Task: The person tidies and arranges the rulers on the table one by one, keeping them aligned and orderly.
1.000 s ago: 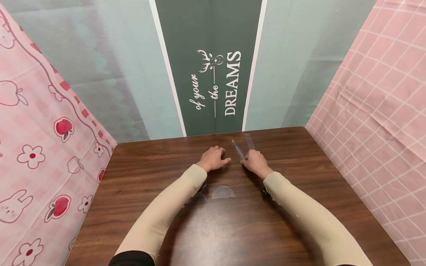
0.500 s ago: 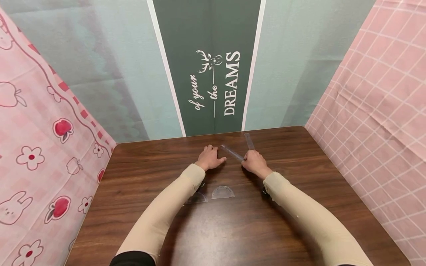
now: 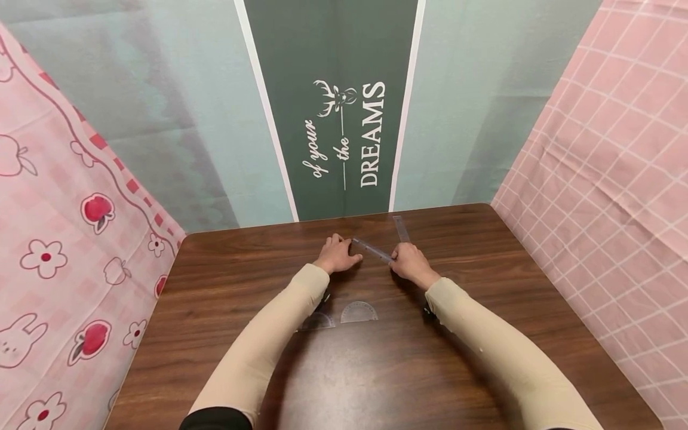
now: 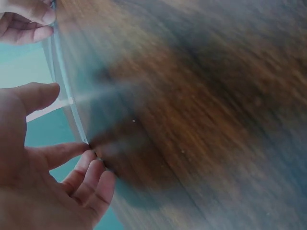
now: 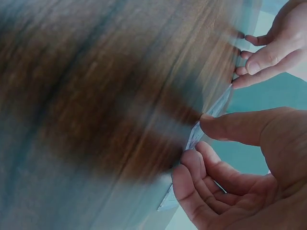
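Observation:
A clear plastic ruler (image 3: 372,250) slants across the far part of the table between the hands. My right hand (image 3: 411,263) pinches its right end between thumb (image 5: 228,127) and curled fingers. At the other end is my left hand (image 3: 337,255), palm down, its index fingertip (image 4: 82,147) right at the ruler's tip and its thumb held apart. A second clear ruler (image 3: 401,229) lies just beyond the right hand, its near end hidden by that hand. Nearer me lie two clear protractors: one (image 3: 359,312) in full view, another (image 3: 322,321) partly covered by the left sleeve.
The brown wooden table (image 3: 344,382) ends at a far edge against a green curtain (image 3: 344,203) with white lettering. Pink patterned cloth (image 3: 97,257) hangs along the left side, and pink checked cloth (image 3: 602,197) along the right.
The held ruler has swung from pointing away to slanting left, its far end now at the left index fingertip. My left hand has shifted slightly left; the right hand stays nearly in place.

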